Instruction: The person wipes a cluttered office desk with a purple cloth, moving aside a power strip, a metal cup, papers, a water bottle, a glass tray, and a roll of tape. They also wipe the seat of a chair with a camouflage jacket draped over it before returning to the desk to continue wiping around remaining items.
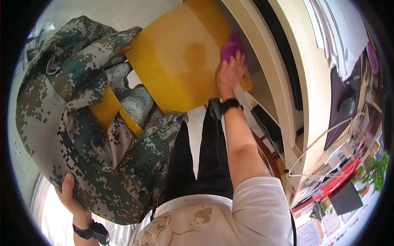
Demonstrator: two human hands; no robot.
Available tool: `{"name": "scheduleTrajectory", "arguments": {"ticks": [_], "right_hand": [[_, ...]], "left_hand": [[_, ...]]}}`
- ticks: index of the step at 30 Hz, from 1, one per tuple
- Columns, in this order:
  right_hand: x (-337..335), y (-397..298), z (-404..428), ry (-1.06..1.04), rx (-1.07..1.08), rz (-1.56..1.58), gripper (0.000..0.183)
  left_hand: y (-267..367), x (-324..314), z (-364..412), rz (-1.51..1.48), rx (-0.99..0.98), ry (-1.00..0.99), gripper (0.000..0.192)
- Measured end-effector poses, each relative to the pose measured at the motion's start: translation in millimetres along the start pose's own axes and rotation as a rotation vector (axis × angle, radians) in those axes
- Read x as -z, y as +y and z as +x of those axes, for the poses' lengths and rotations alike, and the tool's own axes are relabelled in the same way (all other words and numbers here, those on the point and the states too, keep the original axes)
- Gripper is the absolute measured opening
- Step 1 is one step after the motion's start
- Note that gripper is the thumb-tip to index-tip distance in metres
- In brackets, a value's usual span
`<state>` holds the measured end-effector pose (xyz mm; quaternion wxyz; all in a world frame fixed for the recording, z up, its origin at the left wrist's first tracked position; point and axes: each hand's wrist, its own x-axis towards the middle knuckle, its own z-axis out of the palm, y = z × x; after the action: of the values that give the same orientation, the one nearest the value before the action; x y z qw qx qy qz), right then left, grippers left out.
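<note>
A purple cloth (234, 50) lies under the fingers of my right hand (231, 72), pressed on the right edge of a glossy yellow-brown wooden panel (172, 61), which looks like a chair seat. A camouflage jacket (89, 147) is draped over what looks like the chair's back at the left; part of the yellow wood shows between its folds. My left hand (70, 195) holds the jacket's outer lower-left edge, thumb on top, the other fingers hidden behind it. Each wrist wears a black band with a small device.
A pale wooden desk (292, 61) stands close on the right, with an open shelf space below. On it are stacked papers (335, 37), a dark computer mouse (347, 104) on a mat, white cables, red folders (341, 181) and a green plant (374, 172). Light floor tiles show below.
</note>
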<state>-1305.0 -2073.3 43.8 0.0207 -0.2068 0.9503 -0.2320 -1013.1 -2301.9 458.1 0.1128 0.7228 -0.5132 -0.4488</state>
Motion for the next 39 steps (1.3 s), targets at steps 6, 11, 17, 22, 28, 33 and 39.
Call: {"name": "scheduleTrajectory", "arguments": {"ticks": [6,11,17,22,28,33,39], "right_hand": [[5,-14,-110,0.01,-0.089,0.01,0.039],[-3,-79,-145,-0.539,0.513,0.206,0.033],[35,10,-88,-0.474,0.269,0.172,0.033],[8,9,-3,-0.095,-0.043,-0.069,0.044],[-13,-79,-55,-0.438,0.487,0.063,0.041],[21,-47,-81,-0.853,0.938,0.196,0.029],[-15,-37,58,-0.187,0.387,-0.063,0.047]], "left_hand": [[-6,10,9,-0.046,0.016,-0.092,0.056],[-9,13,13,-0.056,-0.017,-0.119,0.056],[-7,8,8,0.002,-0.018,-0.055,0.061],[-7,3,3,-0.079,-0.039,-0.05,0.055],[-5,2,3,-0.071,0.006,-0.033,0.061],[-4,4,2,-0.06,-0.014,-0.064,0.056],[-2,1,-3,-0.035,-0.03,-0.017,0.053]]}}
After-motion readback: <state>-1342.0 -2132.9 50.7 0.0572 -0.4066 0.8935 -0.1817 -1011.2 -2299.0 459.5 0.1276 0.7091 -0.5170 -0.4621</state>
